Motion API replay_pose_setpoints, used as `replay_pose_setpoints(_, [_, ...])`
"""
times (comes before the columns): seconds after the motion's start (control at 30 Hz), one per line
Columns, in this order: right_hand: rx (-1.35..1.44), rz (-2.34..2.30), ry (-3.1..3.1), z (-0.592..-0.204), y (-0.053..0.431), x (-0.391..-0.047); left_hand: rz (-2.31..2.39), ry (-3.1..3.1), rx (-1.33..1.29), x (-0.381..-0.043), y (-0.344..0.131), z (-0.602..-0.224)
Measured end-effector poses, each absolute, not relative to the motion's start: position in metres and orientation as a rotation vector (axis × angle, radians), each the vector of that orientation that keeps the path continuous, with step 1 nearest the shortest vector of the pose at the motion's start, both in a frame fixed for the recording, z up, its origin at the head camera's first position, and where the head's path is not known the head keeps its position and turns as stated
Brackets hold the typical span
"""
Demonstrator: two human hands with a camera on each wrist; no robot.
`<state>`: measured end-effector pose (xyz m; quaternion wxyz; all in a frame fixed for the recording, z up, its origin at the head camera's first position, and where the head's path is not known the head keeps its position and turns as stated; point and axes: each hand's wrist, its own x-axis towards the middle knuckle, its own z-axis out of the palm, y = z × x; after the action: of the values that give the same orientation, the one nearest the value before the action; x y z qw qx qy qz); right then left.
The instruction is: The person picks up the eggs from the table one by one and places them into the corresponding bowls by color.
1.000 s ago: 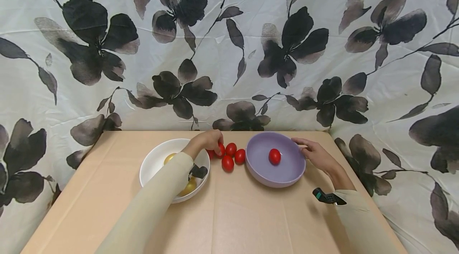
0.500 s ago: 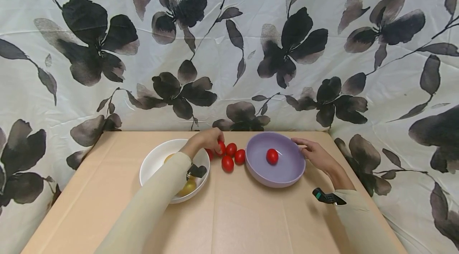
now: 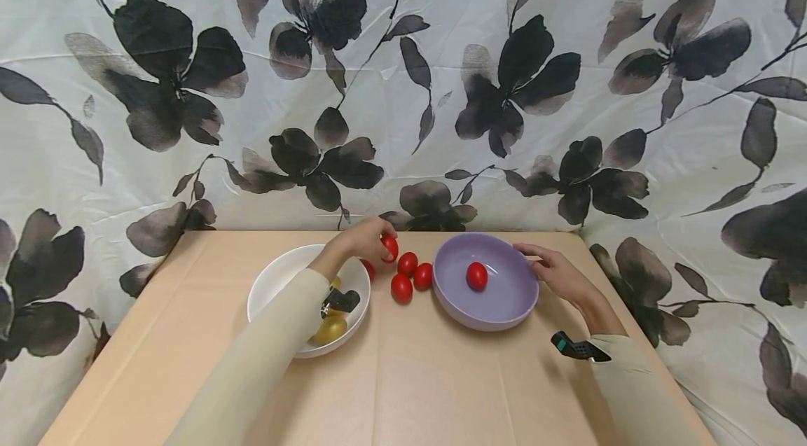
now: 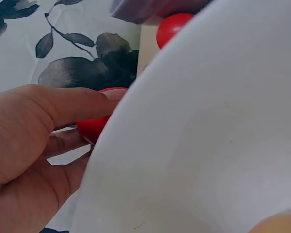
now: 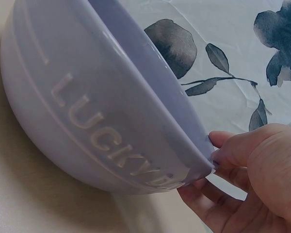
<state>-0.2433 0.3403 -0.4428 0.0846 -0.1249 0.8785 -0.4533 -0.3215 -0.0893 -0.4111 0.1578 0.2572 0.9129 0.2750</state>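
My left hand (image 3: 361, 240) reaches over the white bowl (image 3: 267, 285) and pinches a red cherry tomato (image 3: 390, 248) just past its right rim. In the left wrist view, thumb and fingers hold this tomato (image 4: 93, 127), partly hidden by the bowl's wall. Several more red tomatoes (image 3: 401, 288) lie on the table between the two bowls. My right hand (image 3: 563, 279) grips the right rim of the purple bowl (image 3: 485, 316), thumb at the rim and fingers underneath in the right wrist view. One red tomato (image 3: 476, 276) lies inside the purple bowl.
Yellow round fruit (image 3: 330, 329) lies in the white bowl, partly covered by the left forearm. Raised lettering (image 5: 106, 138) runs along the purple bowl's outside. A floral cloth (image 3: 429, 117) hangs behind the table (image 3: 429, 390) and down its sides.
My left hand has raised its tomato slightly, up and away from the others. Inside the purple bowl the tomato has rolled a little to the left. The right hand stays put.
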Motion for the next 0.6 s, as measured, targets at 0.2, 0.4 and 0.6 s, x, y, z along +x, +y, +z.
replay_pose_setpoints(0.2, [-0.345,-1.338,2.63,-0.442,0.34,-0.242,0.917,2.642,0.741,-0.319,-0.088,-0.407])
replay_pose_setpoints(0.4, [-0.338,-1.34,2.634,-0.444,0.341,-0.244,1.013,2.628,0.744,-0.314,-0.088,-0.404])
replay_pose_setpoints(0.6, [-0.361,-1.373,2.605,-0.445,0.342,-0.245,1.124,2.592,0.735,-0.311,-0.089,-0.404])
